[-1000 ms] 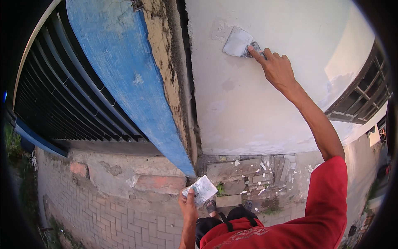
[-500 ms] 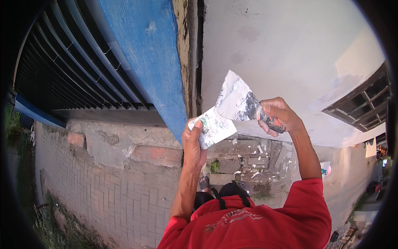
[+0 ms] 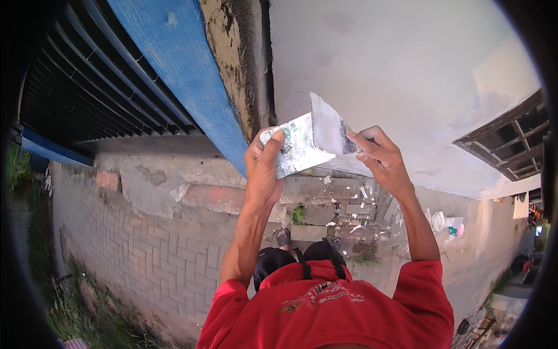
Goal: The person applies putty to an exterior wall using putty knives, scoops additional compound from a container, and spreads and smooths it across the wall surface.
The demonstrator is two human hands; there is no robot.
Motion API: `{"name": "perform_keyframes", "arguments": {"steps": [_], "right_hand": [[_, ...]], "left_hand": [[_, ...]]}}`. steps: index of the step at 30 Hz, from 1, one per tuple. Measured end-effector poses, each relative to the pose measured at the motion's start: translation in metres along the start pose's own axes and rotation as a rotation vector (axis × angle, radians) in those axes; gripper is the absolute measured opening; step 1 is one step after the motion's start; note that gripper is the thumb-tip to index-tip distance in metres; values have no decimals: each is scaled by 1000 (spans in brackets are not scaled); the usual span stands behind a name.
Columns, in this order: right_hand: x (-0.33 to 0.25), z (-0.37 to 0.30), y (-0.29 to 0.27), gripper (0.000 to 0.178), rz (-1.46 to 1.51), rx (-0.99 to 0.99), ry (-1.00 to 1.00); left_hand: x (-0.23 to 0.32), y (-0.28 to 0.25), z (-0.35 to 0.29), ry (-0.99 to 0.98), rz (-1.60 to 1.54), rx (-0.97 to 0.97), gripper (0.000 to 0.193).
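Observation:
My left hand (image 3: 264, 160) is closed on the edge of a flat, pale plate (image 3: 293, 152) smeared with white and greenish-grey paste, thumb on its upper face. In my right hand (image 3: 383, 160) is a wide putty knife (image 3: 330, 129), fingers closed near the base of its blade; the handle is mostly hidden by the hand. White filler coats the blade, and its edge meets or overlaps the right part of the plate. Both are held up in front of a pale plastered wall (image 3: 407, 70).
At left stands a blue-painted post (image 3: 180, 64) beside dark metal bars (image 3: 99, 75). A wooden-framed window (image 3: 514, 136) is at right. Below lie paving blocks (image 3: 168, 256), broken slabs (image 3: 314, 192) with white flakes, and a white bag (image 3: 437, 221). My feet stand between them.
The putty knife has turned more upright, its blade now at the plate's right part. My right hand has shifted its grip and covers the handle. The view has moved slightly to the right.

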State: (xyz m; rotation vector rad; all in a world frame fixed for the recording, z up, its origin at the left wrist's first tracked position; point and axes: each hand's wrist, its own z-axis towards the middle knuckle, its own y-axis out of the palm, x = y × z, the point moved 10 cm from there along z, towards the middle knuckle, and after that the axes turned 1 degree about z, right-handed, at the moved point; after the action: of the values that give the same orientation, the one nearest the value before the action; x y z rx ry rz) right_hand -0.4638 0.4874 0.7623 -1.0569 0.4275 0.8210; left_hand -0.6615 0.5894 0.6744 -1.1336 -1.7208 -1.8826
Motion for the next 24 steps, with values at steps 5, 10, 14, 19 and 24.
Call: {"name": "perform_keyframes", "arguments": {"steps": [5, 10, 14, 19, 24], "right_hand": [[48, -36, 16, 45, -67, -64, 142], [66, -64, -33, 54, -252, 21, 290], [-59, -9, -47, 51, -702, -34, -162], [-78, 10, -38, 56, -1091, -268, -263], [-50, 53, -74, 63, -1151, -48, -142]], "left_hand": [[3, -12, -7, 13, -43, 131, 20], [16, 2, -7, 176, 204, 66, 20], [41, 6, -20, 226, 538, 93, 18], [55, 10, -31, 238, 583, 75, 18], [63, -27, -51, 306, 602, 143, 19]]}}
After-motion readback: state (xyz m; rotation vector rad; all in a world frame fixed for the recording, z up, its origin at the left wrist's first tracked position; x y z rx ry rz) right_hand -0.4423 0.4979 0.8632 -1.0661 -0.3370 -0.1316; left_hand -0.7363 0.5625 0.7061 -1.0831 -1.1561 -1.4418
